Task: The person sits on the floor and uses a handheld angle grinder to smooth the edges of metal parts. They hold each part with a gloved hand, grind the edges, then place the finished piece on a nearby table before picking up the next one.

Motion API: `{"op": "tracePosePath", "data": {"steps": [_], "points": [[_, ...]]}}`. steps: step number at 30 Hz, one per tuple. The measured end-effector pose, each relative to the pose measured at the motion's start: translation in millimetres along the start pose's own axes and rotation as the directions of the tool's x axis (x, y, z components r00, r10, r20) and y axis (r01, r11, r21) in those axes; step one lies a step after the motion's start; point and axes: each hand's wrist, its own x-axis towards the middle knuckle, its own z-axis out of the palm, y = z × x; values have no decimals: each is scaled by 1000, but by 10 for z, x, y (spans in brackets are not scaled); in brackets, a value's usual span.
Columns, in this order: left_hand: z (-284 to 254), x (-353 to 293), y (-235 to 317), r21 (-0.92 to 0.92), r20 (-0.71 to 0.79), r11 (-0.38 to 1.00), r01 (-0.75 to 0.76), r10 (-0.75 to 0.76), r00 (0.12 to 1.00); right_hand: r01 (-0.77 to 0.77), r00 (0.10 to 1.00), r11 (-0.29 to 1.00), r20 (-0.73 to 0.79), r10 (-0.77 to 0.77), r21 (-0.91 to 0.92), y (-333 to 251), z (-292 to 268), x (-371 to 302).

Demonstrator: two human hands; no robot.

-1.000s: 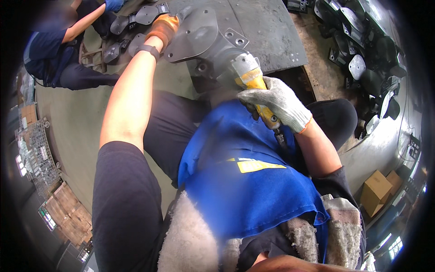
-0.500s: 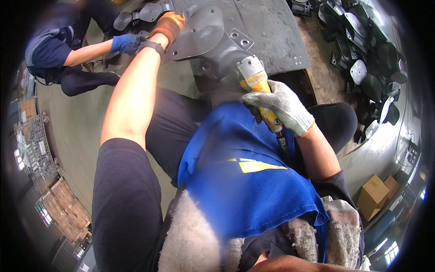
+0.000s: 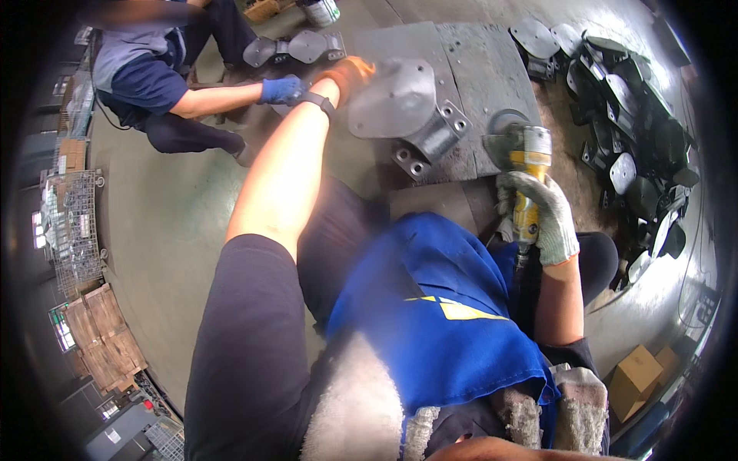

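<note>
Glare whitens the floor point(image 3: 649, 288) at right, haze smears the blue apron point(image 3: 446, 349), and corners go black.

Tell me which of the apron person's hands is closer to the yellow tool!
Right: the right hand is wrapped around the yellow tool; the left hand is off to the left, beside the grey part.

yellow-and-silver grinder point(image 3: 526, 219), grey plate point(image 3: 403, 100), blue apron point(image 3: 438, 361) with yellow print point(image 3: 465, 311).
</note>
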Motion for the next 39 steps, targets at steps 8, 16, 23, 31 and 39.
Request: {"op": "tracePosePath", "data": {"steps": [8, 16, 23, 31, 39], "points": [[249, -70, 111, -898, 214, 243, 367, -486, 847, 33, 996, 991, -89, -22, 131, 74, 17, 344], [-1178, -1908, 79, -815, 577, -315, 487, -527, 624, 60, 997, 997, -34, -62, -54, 114, 190, 471], [-677, -2326, 195, -670, 545, 23, 742, -664, 512, -12, 995, 975, -101, -10, -221, 291, 231, 684], [691, -1821, 735, -429, 894, -276, 860, -268, 360, -30, 993, 998, -116, 24, -48, 195, 322, 650], [1679, -1414, 1309, -427, 904, -378, 822, -191, 382, -45, 999, 991, -10, 44, -123, 213, 219, 670]]}}
